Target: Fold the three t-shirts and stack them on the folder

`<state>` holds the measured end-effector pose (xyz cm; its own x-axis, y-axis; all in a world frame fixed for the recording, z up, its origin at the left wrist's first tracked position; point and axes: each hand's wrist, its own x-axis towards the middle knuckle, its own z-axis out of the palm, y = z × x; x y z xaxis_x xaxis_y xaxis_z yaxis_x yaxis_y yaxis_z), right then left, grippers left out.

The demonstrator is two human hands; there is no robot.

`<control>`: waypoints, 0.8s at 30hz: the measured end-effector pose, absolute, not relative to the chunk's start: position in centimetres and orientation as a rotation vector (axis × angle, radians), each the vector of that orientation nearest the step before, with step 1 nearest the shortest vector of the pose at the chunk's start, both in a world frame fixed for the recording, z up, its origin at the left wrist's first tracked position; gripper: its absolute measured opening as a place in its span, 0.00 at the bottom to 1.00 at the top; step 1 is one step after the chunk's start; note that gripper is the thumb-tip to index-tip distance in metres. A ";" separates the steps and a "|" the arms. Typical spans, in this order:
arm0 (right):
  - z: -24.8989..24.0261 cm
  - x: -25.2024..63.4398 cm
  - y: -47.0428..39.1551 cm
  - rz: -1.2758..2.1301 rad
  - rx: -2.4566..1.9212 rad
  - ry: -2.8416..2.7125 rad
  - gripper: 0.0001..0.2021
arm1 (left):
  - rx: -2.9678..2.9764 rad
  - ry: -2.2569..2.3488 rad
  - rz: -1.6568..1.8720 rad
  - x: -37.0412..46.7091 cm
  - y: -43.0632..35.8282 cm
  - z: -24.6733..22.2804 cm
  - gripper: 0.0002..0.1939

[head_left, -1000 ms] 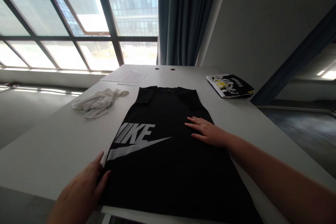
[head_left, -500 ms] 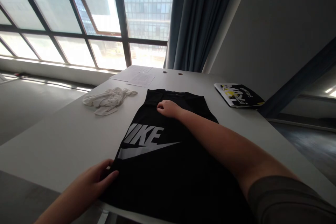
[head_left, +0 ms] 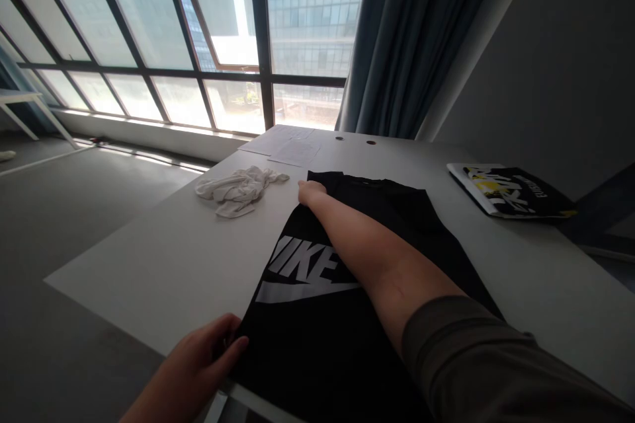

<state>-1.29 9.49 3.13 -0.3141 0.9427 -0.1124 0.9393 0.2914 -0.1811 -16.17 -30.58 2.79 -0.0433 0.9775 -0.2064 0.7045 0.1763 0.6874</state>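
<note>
A black shirt (head_left: 317, 344) with a large grey NIKE print lies flat on the white table (head_left: 198, 258), its neckline toward the window. Near the bottom left of the view, my left hand (head_left: 213, 350) pinches the shirt's left edge between thumb and fingers. My right hand (head_left: 311, 193) is stretched across the shirt to its upper left corner, fingers closed on the fabric there. The right forearm covers part of the print.
A crumpled white cloth (head_left: 241, 190) lies left of the shirt. Paper sheets (head_left: 295, 147) rest at the table's far end, near two small round discs. On the right is a black and yellow package (head_left: 513, 192). A blue curtain (head_left: 407, 46) hangs behind.
My right hand has moved left over the shirt, from its upper middle to the upper left corner. The view has turned left. My left hand still holds the left edge.
</note>
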 end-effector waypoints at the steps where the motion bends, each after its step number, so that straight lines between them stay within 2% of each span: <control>1: 3.3 -1.2 9.8 0.330 -1.817 -2.512 0.24 | 1.586 1.816 0.566 -16.2 -30.6 2.8 0.20; 7: 4.5 1.4 11.1 0.245 -1.747 -2.394 0.18 | 1.635 1.826 0.842 -15.5 -31.4 2.9 0.17; 13: 6.0 7.7 10.6 0.167 -1.716 -2.223 0.16 | 2.048 1.650 1.096 -12.4 -31.4 4.7 0.05; 15: 6.2 10.1 10.2 0.169 -1.748 -2.156 0.17 | 2.168 1.540 1.085 -10.9 -31.2 5.6 0.03; 24: 3.1 19.1 8.0 0.286 -1.932 -2.048 0.17 | 2.524 1.163 0.698 -4.7 -30.5 7.1 0.10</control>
<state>19.06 8.02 3.06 -0.0424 0.9953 0.0871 0.9334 0.0705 -0.3518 -4.68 -30.48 7.14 0.5602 0.7681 0.3102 0.6353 -0.6387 0.4342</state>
